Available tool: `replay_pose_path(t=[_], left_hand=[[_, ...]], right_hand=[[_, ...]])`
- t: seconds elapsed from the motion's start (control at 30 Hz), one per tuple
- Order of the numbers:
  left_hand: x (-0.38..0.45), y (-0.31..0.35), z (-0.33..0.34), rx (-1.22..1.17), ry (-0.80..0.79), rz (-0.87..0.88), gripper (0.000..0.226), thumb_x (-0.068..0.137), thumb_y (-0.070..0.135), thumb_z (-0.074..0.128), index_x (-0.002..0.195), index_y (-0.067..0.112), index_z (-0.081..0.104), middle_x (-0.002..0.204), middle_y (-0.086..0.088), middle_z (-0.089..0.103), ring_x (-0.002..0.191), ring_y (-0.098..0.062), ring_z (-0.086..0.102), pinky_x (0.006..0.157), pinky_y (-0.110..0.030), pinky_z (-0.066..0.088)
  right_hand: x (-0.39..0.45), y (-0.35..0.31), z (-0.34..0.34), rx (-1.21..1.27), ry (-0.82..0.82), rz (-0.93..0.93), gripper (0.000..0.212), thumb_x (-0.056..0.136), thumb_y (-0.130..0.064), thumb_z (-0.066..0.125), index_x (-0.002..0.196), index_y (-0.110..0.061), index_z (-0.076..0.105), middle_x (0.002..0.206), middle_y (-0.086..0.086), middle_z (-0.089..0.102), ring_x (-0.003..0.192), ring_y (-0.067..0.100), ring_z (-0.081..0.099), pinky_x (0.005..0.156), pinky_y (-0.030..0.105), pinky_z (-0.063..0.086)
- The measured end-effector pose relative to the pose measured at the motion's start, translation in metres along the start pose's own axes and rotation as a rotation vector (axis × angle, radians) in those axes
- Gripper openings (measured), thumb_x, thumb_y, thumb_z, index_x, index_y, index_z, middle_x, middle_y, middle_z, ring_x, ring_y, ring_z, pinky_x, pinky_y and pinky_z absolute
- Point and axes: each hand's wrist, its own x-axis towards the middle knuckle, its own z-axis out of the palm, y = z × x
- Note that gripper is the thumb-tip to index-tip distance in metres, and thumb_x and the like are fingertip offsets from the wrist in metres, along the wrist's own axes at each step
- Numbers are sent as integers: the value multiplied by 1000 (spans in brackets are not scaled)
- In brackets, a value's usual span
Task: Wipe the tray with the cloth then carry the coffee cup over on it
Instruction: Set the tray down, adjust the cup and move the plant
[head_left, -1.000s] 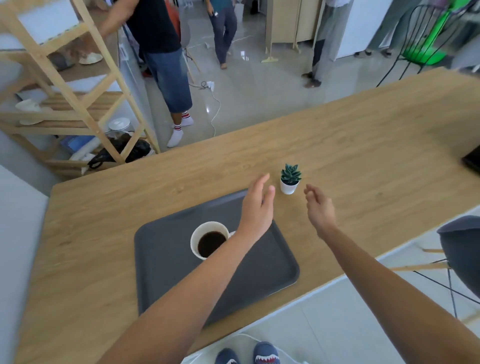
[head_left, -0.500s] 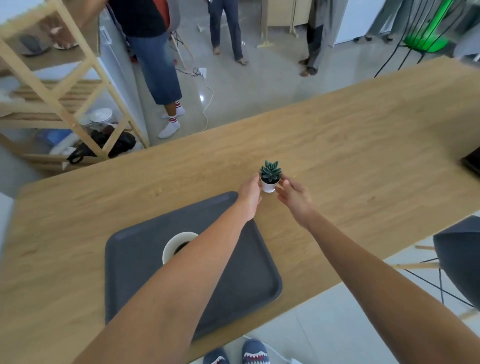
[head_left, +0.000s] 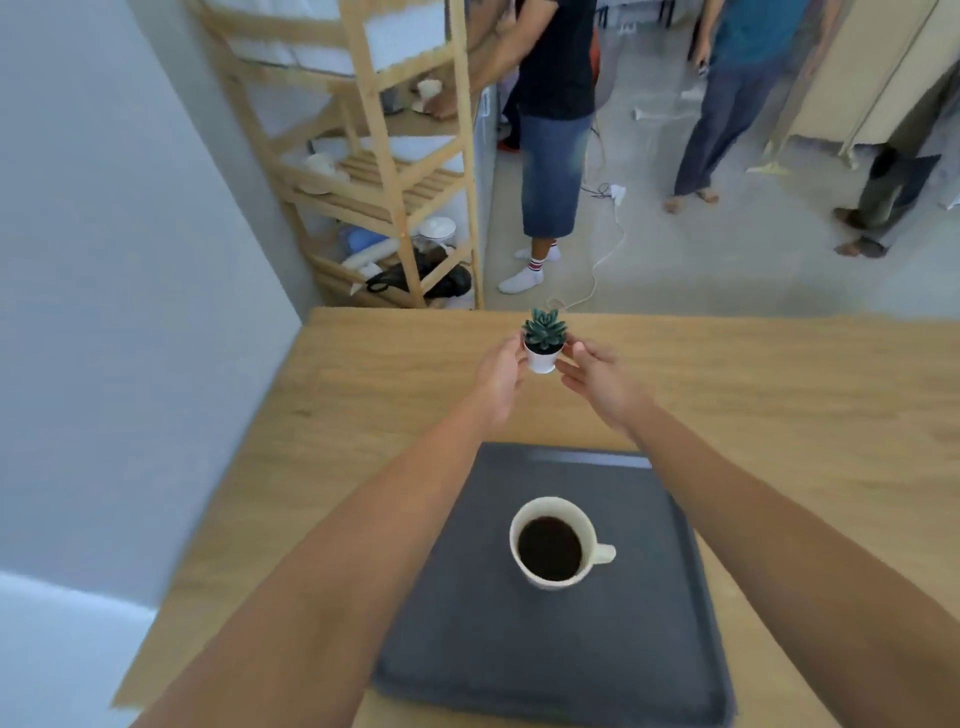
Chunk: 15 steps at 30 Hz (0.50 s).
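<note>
A dark grey tray (head_left: 613, 670) lies on the wooden table (head_left: 779, 395) close to me. A white cup full of black coffee (head_left: 553, 543) stands on the tray, its handle pointing right. Beyond the tray, a small succulent in a white pot (head_left: 543, 347) is held between my two hands. My left hand (head_left: 501, 371) touches its left side and my right hand (head_left: 597, 376) cups its right side. No cloth is in view.
A wooden shelf rack (head_left: 395, 171) with dishes and bags stands past the table's far left corner beside a grey wall (head_left: 104, 260). Three people stand on the floor behind the table. A white cable (head_left: 608, 260) trails across the floor.
Both hands went from open above the table to closing around the plant pot, which now sits farther from the tray. The camera view swung, so the tray lies straight ahead.
</note>
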Motion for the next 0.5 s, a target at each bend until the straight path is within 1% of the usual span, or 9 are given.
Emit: replay_pose_path(t=[0.03, 0.07, 0.13, 0.27, 0.4, 0.5], left_hand=[[1, 4, -23, -17, 32, 6, 44, 103, 36, 26, 138, 19, 46, 135, 4, 53, 121, -16, 49, 91, -29, 35], [4, 8, -46, -34, 64, 12, 45, 103, 36, 25, 139, 18, 45, 138, 3, 51, 125, -18, 48, 94, -30, 34], [11, 11, -94, -58, 120, 22, 47, 103, 36, 24, 142, 18, 43, 144, 1, 47, 133, -20, 43, 105, -35, 27], [23, 19, -180, -85, 228, 3, 49, 103, 38, 21, 144, 18, 39, 148, -1, 44, 137, -21, 39, 115, -39, 21], [41, 27, -247, -98, 271, -4, 50, 102, 39, 21, 145, 19, 37, 149, 1, 43, 137, -18, 40, 115, -39, 20], [56, 35, -278, -126, 299, 8, 46, 101, 34, 27, 141, 18, 44, 144, 0, 48, 132, -19, 45, 115, -39, 23]], right_hand=[[11, -1, 23, -16, -37, 8, 41, 104, -20, 30, 143, -10, 38, 146, 8, 45, 131, 26, 47, 104, 33, 39], [21, -2, 47, -30, -70, 18, 41, 104, -20, 30, 144, -10, 37, 147, 8, 44, 132, 26, 46, 104, 33, 39], [41, -2, 94, -51, -124, 50, 42, 104, -20, 30, 144, -9, 37, 148, 8, 44, 131, 26, 47, 106, 34, 39], [80, 6, 181, -94, -212, 113, 40, 104, -20, 31, 142, -10, 41, 146, 8, 46, 127, 24, 51, 108, 36, 41], [116, 13, 248, -112, -245, 140, 40, 104, -19, 31, 141, -9, 41, 145, 10, 47, 128, 26, 50, 106, 37, 41], [140, 16, 280, -99, -238, 166, 40, 103, -19, 32, 141, -8, 42, 143, 11, 47, 128, 26, 49, 106, 36, 41]])
